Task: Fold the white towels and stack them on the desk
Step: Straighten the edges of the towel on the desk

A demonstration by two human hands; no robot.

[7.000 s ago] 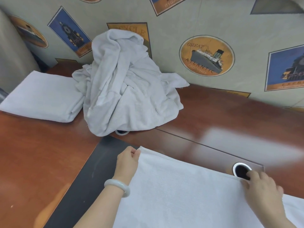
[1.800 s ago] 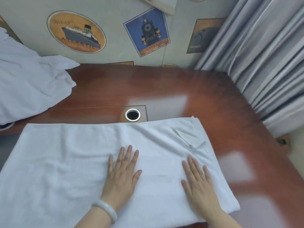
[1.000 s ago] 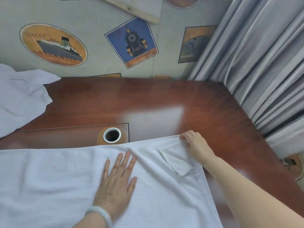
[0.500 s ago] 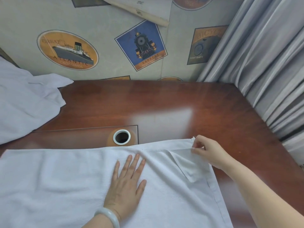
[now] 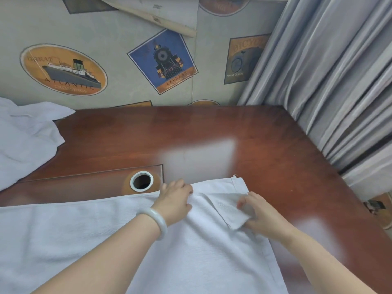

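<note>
two hands are gripping the right end of a white towel point(image 5: 191, 262) that is lying spread flat on the bench point(image 5: 275, 155).
the left hand point(image 5: 175, 201), wearing a pale bracelet point(image 5: 157, 219), is clenching its fingers point(image 5: 186, 188) on the towel's far edge, just beside the round cable hole point(image 5: 141, 181). the right hand point(image 5: 262, 215) is pinching the turned-over corner flap point(image 5: 229, 209) between thumb and fingers. a heap of unfolded towels point(image 5: 25, 141) is sitting at the bench's far left, well apart from both hands, and a grey curtain point(image 5: 339, 81) is hanging along the right.
</note>
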